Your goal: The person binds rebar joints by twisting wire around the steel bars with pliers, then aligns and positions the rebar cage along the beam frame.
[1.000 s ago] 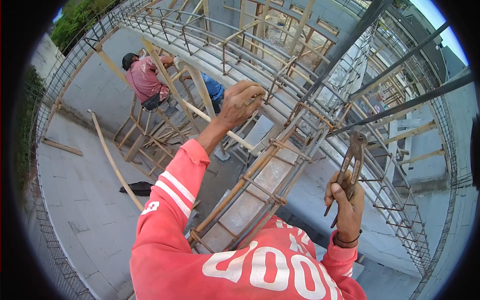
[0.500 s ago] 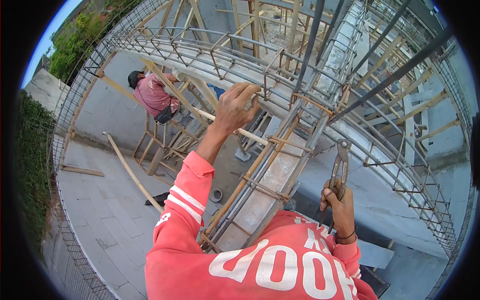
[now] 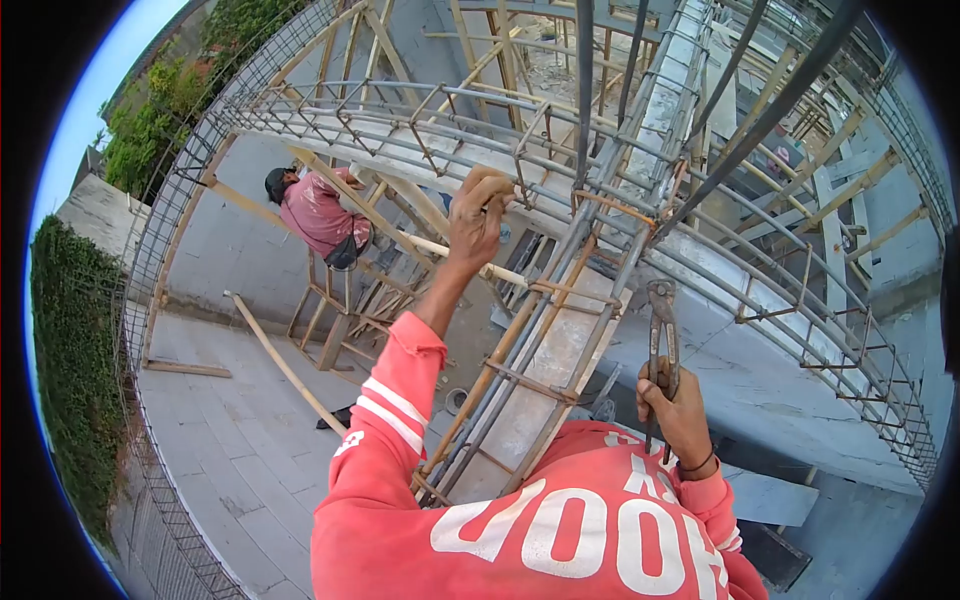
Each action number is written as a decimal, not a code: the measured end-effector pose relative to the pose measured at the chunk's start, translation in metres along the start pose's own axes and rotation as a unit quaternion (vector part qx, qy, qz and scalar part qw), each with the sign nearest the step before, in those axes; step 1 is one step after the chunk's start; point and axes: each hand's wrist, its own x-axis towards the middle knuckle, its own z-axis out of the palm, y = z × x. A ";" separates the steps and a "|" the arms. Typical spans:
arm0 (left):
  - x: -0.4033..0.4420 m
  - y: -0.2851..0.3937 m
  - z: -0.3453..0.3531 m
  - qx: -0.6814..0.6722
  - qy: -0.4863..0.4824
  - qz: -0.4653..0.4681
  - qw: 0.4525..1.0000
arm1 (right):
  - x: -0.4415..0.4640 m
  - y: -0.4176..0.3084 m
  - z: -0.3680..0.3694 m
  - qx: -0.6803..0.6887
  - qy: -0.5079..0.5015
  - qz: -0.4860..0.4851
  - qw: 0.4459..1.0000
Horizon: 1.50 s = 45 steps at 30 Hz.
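My left hand [image 3: 478, 222] is raised beside the long rebar cage [image 3: 400, 135], its fingers curled at a bar near the junction; exactly what they grip is too small to make out. Rusty pincers [image 3: 662, 330] stand upright, jaws up, with my right hand [image 3: 676, 405] closed round their handles. Between my arms a second rebar cage [image 3: 535, 370] runs over a pale concrete beam [image 3: 548, 372] towards my chest. Bars of both cages meet at the junction [image 3: 610, 205], where dark rods rise upward.
A co-worker [image 3: 322, 210] in a pink shirt and dark cap sits on a wooden scaffold [image 3: 335, 325] at the left. A wooden pole [image 3: 285, 365] leans over the grey block wall [image 3: 225, 430]. Another rebar cage [image 3: 800, 310] extends to the right.
The view has turned, so the co-worker and walls appear farther right. My left hand's fingers have drawn closer together. The pincers have become more upright in my right hand.
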 end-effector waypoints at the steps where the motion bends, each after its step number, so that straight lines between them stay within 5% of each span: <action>1: -0.006 0.000 0.014 -0.108 0.064 -0.054 0.991 | 0.001 0.001 -0.001 0.002 0.002 0.000 1.000; 5: -0.009 0.003 0.021 -0.133 0.106 -0.056 0.984 | 0.001 0.007 -0.003 0.011 0.019 0.007 1.000; 11: -0.016 0.018 -0.007 0.089 -0.012 -0.005 0.996 | 0.003 0.012 0.002 0.030 0.010 0.024 0.999; 21: -0.015 0.021 0.012 0.078 0.085 -0.059 0.992 | 0.002 0.004 0.010 -0.018 -0.022 0.023 0.999; 29: 0.009 0.020 -0.004 0.098 0.027 0.073 0.992 | 0.001 0.004 0.009 -0.026 -0.017 0.029 0.999; 36: 0.022 0.025 -0.019 0.070 -0.064 0.052 0.994 | -0.004 0.009 0.010 -0.024 -0.010 0.029 0.999; 39: 0.015 0.037 -0.011 0.062 -0.042 -0.028 0.997 | -0.005 0.011 0.010 -0.039 -0.013 0.023 0.999; 41: 0.010 0.052 -0.001 -0.053 0.073 -0.257 0.962 | -0.006 0.011 0.009 -0.044 -0.013 0.024 0.999; 45: 0.007 0.058 -0.002 -0.064 0.076 -0.314 0.944 | -0.009 0.014 0.008 -0.029 -0.004 0.028 0.999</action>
